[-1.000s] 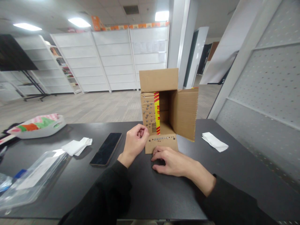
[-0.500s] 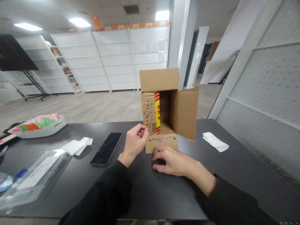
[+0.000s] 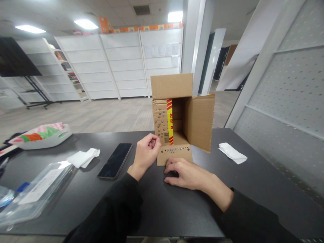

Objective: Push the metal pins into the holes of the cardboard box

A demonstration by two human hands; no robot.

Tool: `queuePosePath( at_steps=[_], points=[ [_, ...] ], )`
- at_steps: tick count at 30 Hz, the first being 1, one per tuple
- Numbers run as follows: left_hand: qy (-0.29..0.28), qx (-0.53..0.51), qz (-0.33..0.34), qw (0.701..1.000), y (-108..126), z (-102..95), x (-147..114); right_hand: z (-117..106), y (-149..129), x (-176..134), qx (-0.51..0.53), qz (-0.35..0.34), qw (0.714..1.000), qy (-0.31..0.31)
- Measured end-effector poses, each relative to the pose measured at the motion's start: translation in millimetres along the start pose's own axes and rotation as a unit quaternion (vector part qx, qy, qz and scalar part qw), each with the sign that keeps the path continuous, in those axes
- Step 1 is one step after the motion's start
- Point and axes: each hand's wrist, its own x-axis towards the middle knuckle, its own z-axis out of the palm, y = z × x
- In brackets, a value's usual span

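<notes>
A cardboard box (image 3: pixel 177 86) stands on the dark table with its flaps spread, its opening facing me. Small grey studs dot its left flap (image 3: pixel 156 130), which carries a strip of yellow and red tape (image 3: pixel 170 121). More studs run in a row across the bottom flap (image 3: pixel 174 158), which lies on the table. My left hand (image 3: pixel 148 150) is closed beside the lower left of the box, fingers curled in; whatever they may hold is hidden. My right hand (image 3: pixel 187 172) rests at the front edge of the bottom flap, thumb and fingers apart, with nothing visible between them.
A phone (image 3: pixel 115 161) lies left of my left hand. Further left are white tissues (image 3: pixel 83 158), a clear plastic folder (image 3: pixel 40 190) and a white basket (image 3: pixel 45 143) with colourful cloth. Another folded tissue (image 3: pixel 232 153) is to the right. A perforated panel (image 3: pixel 286 98) borders the right side.
</notes>
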Motion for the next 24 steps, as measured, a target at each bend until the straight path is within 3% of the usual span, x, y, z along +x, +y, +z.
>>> queuePosePath(
  at_steps=[5,16,24],
  points=[
    [0.001,-0.002,0.001,1.000,-1,0.6,0,-2,-6,0,-0.007,0.003,0.999,0.031],
    [0.007,0.004,0.010,1.000,1,0.5,0,-4,17,6,-0.109,0.016,0.963,0.245],
    [0.004,0.010,0.011,1.000,0,0.8,0,-1,18,7,-0.189,0.046,0.950,0.245]
  ],
)
